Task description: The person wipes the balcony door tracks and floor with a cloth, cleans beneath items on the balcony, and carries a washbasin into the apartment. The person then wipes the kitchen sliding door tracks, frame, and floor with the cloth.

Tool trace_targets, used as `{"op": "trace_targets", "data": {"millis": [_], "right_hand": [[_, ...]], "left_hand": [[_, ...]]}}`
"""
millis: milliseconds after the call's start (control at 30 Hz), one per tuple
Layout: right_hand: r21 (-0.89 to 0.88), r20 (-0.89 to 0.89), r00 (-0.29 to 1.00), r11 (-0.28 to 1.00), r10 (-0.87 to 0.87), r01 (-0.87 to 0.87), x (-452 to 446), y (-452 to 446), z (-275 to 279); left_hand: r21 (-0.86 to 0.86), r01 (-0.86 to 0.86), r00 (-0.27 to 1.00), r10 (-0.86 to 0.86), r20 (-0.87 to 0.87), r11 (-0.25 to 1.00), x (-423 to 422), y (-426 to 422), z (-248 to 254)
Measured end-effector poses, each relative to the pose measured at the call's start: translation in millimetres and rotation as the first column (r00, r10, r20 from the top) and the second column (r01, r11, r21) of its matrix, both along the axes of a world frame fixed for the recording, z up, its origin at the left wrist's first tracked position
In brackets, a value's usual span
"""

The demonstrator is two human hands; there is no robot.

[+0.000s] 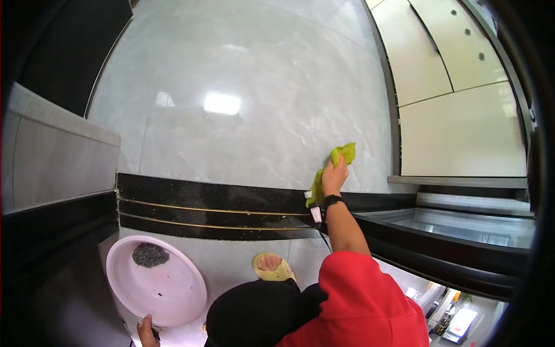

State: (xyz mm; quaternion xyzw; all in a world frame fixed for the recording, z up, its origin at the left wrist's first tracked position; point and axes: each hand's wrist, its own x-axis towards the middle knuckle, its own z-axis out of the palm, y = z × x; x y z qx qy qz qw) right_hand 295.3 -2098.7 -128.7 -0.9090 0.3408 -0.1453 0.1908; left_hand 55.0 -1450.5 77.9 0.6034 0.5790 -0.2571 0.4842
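Note:
My right hand reaches forward over the grey floor, its fingers closed around a yellow-green cloth. Part of the cloth hangs back along the wrist. A black band circles that wrist, with a small white device and a thin dark cord beside it. At the lower left, my left hand is closed beside the rim of a pale pink basin; a small dark thing shows by the fingers, too little of it to name. Inside the basin lies a dark grey, fuzzy clump.
A black threshold strip with gold lines crosses the shiny tiled floor. Cream cabinets line the right side, above a dark-framed glass door. A foot in a yellow slipper rests near the threshold.

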Motion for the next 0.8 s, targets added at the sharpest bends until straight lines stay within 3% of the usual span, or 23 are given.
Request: {"op": "trace_targets", "data": {"millis": [33,100,167,233,300,367,400,433,467,600,633,800], "right_hand": [[-0.006,0.001,1.0,1.0,-0.008,0.008,2.6,-5.7,-7.4],[-0.185,-0.151,0.988,0.983,-0.037,0.009,14.9,27.0,-10.6],[-0.247,-0.028,0.971,0.94,0.236,-0.235,22.4,65.2,-7.1],[0.001,-0.113,0.932,0.938,0.346,-0.348,26.3,112.4,7.0],[0.205,-0.061,0.842,0.832,0.536,-0.515,29.5,153.2,0.0],[0.223,0.052,0.688,0.664,0.723,-0.714,26.8,198.1,17.7],[0.187,0.121,0.605,0.58,0.787,-0.793,27.5,217.3,19.7],[0.143,0.185,0.509,0.49,0.84,-0.86,27.2,227.8,23.0],[0.143,0.195,0.506,0.486,0.84,-0.862,27.9,230.2,29.6],[0.118,0.163,0.333,0.317,0.929,-0.941,22.3,211.6,42.7],[0.048,0.216,0.361,0.36,0.907,-0.932,14.9,193.5,57.3],[-0.052,-0.154,0.619,0.619,0.77,-0.784,-43.9,87.2,33.4]], "left_hand": [[0.043,-0.012,1.0,0.013,-0.012,0.999,15.9,-18.5,13.3],[0.081,-0.012,0.999,0.015,-0.035,0.997,26.8,-32.0,21.0],[-0.003,0.014,0.999,-0.014,-0.032,1.0,12.6,-13.0,13.4],[-0.001,0.04,0.999,-0.04,-0.025,0.999,7.5,-6.5,9.7],[0.009,0.061,0.998,-0.061,-0.009,0.998,13.1,-10.8,15.1],[0.113,0.222,0.964,-0.201,-0.175,0.968,20.8,-17.6,26.0],[0.123,0.219,0.965,-0.197,-0.172,0.968,18.7,-19.0,27.1],[0.055,0.121,0.991,-0.124,0.058,0.991,14.5,-20.7,22.7],[-0.035,0.041,0.959,-0.03,0.28,0.999,10.7,-20.2,18.4],[-0.093,0.019,0.936,0.015,0.353,0.995,3.5,-7.9,8.2],[-0.089,0.012,0.933,0.021,0.359,0.996,2.0,-8.6,10.2],[-0.097,0.007,0.943,0.025,0.332,0.995,6.1,-23.1,15.1]]}}
